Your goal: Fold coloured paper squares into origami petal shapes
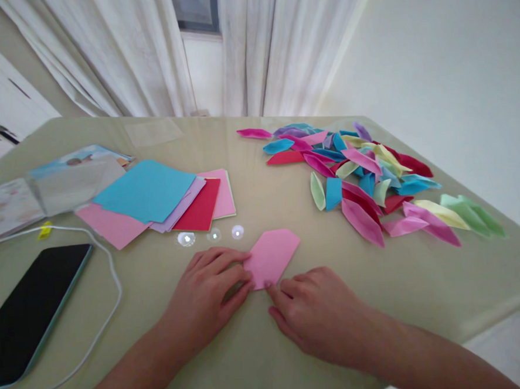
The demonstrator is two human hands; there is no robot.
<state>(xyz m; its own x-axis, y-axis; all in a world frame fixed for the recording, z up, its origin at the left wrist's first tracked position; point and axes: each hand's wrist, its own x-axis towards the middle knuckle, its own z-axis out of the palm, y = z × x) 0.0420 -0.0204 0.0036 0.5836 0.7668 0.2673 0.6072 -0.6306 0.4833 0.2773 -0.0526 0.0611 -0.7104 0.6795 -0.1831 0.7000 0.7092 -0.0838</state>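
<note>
A pink folded paper point(272, 255) lies flat on the beige table point(259, 177) right in front of me, one end folded to a point. My left hand point(208, 288) rests on the table with its fingers stretched to the paper's left edge, pressing it down. My right hand point(315, 311) lies just below the paper, fingers curled, with the fingertips pinching the paper's near corner.
A stack of coloured paper squares point(154, 201) lies to the left. A heap of several folded paper pieces point(369, 176) covers the right side. A dark tablet point(29, 308) with a white cable point(101, 274) sits near left, booklets point(35, 190) behind it. Curtains hang beyond the table.
</note>
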